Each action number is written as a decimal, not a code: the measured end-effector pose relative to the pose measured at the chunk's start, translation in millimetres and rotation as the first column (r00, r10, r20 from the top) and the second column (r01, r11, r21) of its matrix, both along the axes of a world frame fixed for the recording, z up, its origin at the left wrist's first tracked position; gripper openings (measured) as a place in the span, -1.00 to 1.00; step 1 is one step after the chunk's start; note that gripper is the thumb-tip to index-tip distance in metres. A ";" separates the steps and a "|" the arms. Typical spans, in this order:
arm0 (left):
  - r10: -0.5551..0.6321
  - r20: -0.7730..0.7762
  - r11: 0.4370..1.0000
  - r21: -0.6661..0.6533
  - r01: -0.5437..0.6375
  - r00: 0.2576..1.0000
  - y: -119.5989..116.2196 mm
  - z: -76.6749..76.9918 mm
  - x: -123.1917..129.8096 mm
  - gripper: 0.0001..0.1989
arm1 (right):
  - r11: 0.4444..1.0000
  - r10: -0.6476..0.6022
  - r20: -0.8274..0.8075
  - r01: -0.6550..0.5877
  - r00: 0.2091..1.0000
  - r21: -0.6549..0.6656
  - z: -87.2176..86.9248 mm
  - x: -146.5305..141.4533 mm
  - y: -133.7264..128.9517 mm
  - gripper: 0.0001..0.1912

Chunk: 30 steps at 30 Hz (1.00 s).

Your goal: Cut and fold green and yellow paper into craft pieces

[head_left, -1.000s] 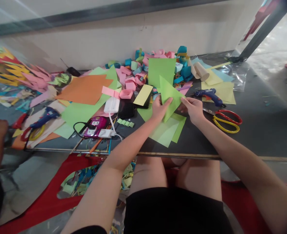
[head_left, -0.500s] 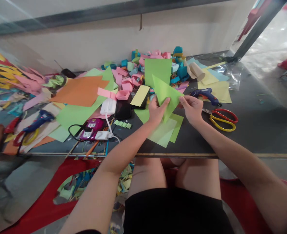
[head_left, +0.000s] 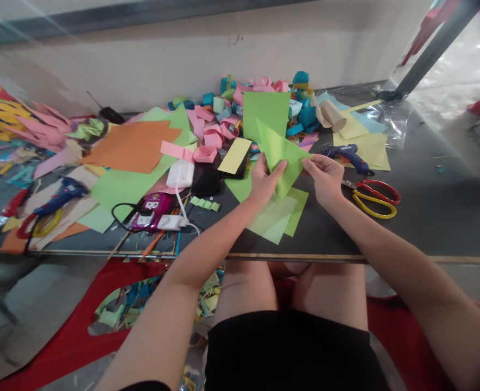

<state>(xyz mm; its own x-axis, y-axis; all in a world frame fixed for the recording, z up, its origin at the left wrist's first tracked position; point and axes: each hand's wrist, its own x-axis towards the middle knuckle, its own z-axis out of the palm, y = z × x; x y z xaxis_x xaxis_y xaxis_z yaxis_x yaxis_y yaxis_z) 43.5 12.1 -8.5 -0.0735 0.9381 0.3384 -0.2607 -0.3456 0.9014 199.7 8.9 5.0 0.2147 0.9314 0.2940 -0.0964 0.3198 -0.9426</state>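
Observation:
A folded sheet of green paper (head_left: 283, 157) is held up over the table between my hands. My left hand (head_left: 265, 176) grips its lower left part, thumb across the front and the other fingers behind. At its right corner, my right hand (head_left: 323, 172) pinches the paper between thumb and fingers. Beneath lie a pale green sheet (head_left: 273, 220) and a green sheet (head_left: 298, 209), partly overlapping. Another green sheet (head_left: 266, 112) leans upright against the pile of paper pieces behind. Scissors (head_left: 376, 198) with red and yellow handles rest just right of my right hand.
A blue glue gun (head_left: 352, 156) lies beyond the scissors, another glue gun (head_left: 65, 195) at left. Orange paper (head_left: 132, 145), a purple power socket (head_left: 152, 210) with cables and a black phone (head_left: 206, 179) sit left of my hands. Pink and blue paper rings (head_left: 213, 136) heap at the back.
My right hand has shifted slightly to the right with its corner of the green paper, and the sheet looks a little more bent. A person's arm at the far left has gone out of view.

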 end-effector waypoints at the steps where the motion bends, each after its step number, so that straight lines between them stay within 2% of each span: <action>1: 0.000 0.000 1.000 -0.002 0.000 1.000 -0.4 0.6 -0.1 -0.41 | 1.000 0.004 -0.011 -0.005 1.000 -0.009 -0.3 0.0 0.2 -0.60; 10: 0.017 -0.011 0.998 -0.061 -0.017 1.000 -3.0 5.2 1.3 -0.39 | 0.998 0.011 -0.014 -0.012 1.000 -0.065 -2.4 0.2 1.1 -0.55; 18: 0.026 -0.016 0.997 -0.068 -0.027 1.000 -6.1 7.5 1.0 -0.40 | 0.997 0.037 -0.101 -0.043 0.994 -0.059 3.4 -2.4 -2.3 -0.55; 23: 0.035 0.007 0.998 -0.049 -0.035 0.999 -7.9 10.3 1.6 -0.40 | 0.999 0.008 -0.055 -0.011 0.998 -0.051 3.9 -3.3 -3.3 -0.52; 30: 0.024 0.050 0.994 -0.106 -0.019 0.998 -9.5 13.5 1.5 -0.45 | 0.996 -0.061 0.050 0.057 0.997 0.071 16.2 -3.4 -18.2 -0.53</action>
<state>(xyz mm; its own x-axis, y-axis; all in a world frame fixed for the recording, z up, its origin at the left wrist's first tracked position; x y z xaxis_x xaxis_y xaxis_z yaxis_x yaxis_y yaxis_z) 45.0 2.6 5.0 -0.1088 0.9664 0.2328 -0.3013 -0.2552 0.9187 196.3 -9.2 21.2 0.2513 0.8944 0.3701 -0.0266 0.3886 -0.9210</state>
